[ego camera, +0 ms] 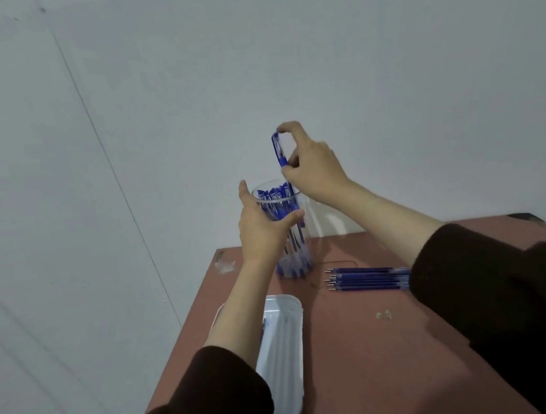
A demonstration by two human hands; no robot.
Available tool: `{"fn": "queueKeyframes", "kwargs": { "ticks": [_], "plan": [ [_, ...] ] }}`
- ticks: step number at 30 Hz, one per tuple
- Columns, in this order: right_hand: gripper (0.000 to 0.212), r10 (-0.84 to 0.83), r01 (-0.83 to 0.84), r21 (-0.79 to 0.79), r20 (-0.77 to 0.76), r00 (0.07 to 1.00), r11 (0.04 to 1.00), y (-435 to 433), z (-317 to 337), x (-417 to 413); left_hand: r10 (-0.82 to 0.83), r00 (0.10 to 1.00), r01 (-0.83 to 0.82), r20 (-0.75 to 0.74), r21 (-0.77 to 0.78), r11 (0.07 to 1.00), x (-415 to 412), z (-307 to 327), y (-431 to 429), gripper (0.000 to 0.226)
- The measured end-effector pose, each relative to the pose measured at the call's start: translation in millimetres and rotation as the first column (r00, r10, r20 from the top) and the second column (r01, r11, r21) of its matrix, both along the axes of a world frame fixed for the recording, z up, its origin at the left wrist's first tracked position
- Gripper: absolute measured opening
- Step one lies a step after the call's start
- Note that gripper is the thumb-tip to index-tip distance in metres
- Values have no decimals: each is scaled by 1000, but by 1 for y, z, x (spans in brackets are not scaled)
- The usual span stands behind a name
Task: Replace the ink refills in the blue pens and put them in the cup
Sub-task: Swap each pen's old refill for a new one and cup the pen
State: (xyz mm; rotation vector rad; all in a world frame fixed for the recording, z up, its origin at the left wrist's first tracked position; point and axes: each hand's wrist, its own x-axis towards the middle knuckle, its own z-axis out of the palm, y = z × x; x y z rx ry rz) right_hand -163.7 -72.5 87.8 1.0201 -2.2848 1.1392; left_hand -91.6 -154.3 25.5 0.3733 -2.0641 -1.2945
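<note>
Head view: a blue pen (280, 152) is held nearly upright above the cup (300, 258). It has a capped top with a clip, and its lower end dips past the rim on the cup's right side.

The right hand (315, 167) pinches the pen. One fingertip hooks over the cap end and the thumb presses lower on the barrel.

The cup is a tall, clear cylinder packed with blue pens standing on end. It sits on the table (368, 350) near the far left corner, close to the wall (280, 51). The left hand (261, 232) grips the cup's upper half from the left, with the thumb curled across its near wall.

Surrounding items:
- Refills (369, 277): a row of blue ones lying flat to the right of the cup, apart from it, tips pointing left. Their right ends are hidden behind the right sleeve.
- Tray (300, 341): white and oblong, lying along the table's left edge, nearer than the cup. The left forearm crosses over it. Its contents cannot be made out.
- Scraps (225, 266): pale bits at the far left corner.
- Bits (383, 314): two small pieces nearer than the refills.

Edges and room: the table's left edge runs just beside the tray. The far edge sits just behind the cup. Open tabletop lies between tray and refills and extends toward the near side.
</note>
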Motion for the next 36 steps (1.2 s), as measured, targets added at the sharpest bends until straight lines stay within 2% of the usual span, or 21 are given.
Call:
{"fn": "queueKeyframes", "kwargs": {
  "ticks": [2, 3, 8, 11, 16, 18, 21, 24, 26, 28, 30, 32, 34, 36],
  "plan": [
    [72, -15, 16, 115, -7, 1000, 993, 1, -6, -3, 6, 1000, -6, 1, 1, 1000, 0, -1, -1, 107],
    [72, -29, 30, 157, -6, 1000, 987, 1, -8, -6, 9, 1000, -9, -3, 2, 1000, 0, -1, -1, 107],
    [46, -69, 59, 209, 38, 997, 976, 0, -9, -14, 9, 1000, -9, 8, 10, 1000, 2, 1, -1, 105],
    [29, -70, 53, 295, 47, 996, 954, -1, -4, -15, 12, 1000, -12, 19, 11, 1000, 1, 1, -1, 105],
    [31, -51, 23, 428, 54, 997, 903, 3, -3, -14, 25, 998, -25, 49, 1, 1000, 0, -1, -2, 105],
    [35, -27, 22, 413, 6, 1000, 911, 7, -5, -14, 18, 997, -16, 78, -23, 1000, 1, -1, -1, 109],
    [36, 31, -26, 270, -17, 999, 962, 20, -7, -9, 67, 996, -61, 62, -104, 993, 9, 4, 5, 111],
    [30, 54, -53, 187, -2, 999, 981, 45, -9, 0, 186, 980, -198, -76, -200, 959, 27, 6, 28, 82],
    [25, 49, -58, 236, 44, 998, 970, 71, -11, 9, 182, 961, -229, -209, -226, 947, 39, 3, 49, 57],
    [20, 14, -52, 349, 111, 994, 936, 101, -16, 16, 97, 965, -153, -244, -221, 963, 45, -7, 70, 36],
    [15, -52, -25, 481, 146, 988, 877, 133, -22, 20, -34, 984, -1, -177, -191, 982, 47, -20, 91, 22],
    [7, -133, -6, 577, 197, 971, 816, 164, -30, 21, -161, 983, 142, -86, -192, 971, 48, -34, 115, 20],
    [10, -210, -6, 635, 264, 941, 772, 192, -38, 23, -247, 969, 239, -18, -201, 950, 50, -49, 139, 21],
    [15, -320, 64, 723, 224, 921, 688, 216, -47, 26, -299, 954, 296, 7, -165, 941, 49, -61, 158, 25]
  ]
}}
